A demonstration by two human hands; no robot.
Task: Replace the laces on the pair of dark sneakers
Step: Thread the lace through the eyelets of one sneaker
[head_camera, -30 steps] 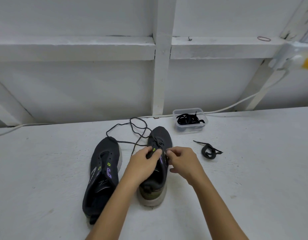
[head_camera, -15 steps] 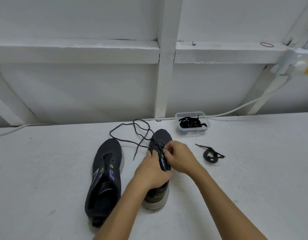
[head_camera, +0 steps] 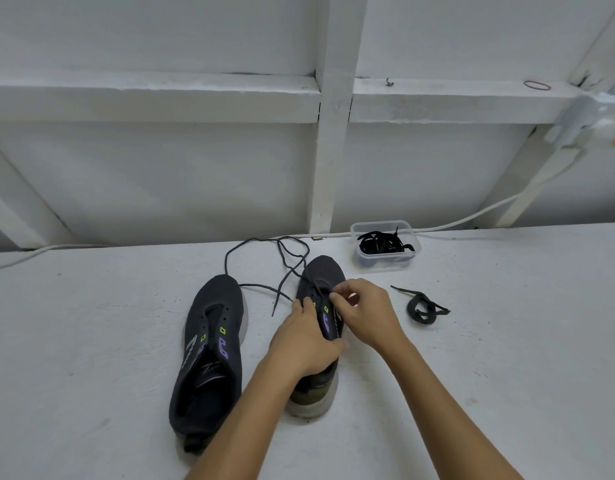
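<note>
Both hands are working the right sneaker [head_camera: 321,271]: left hand [head_camera: 304,341] gripping it, right hand [head_camera: 363,311] pinching its lace [head_camera: 288,268]; purple markings unreadable

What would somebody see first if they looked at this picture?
Two hands in the middle: the left hand holds the right sneaker while the right hand pinches its thin lace, which trails off toward the wall. The left sneaker lies beside it with no lace. A coiled black lace rests to the right, in front of a clear tub of more laces.
</note>
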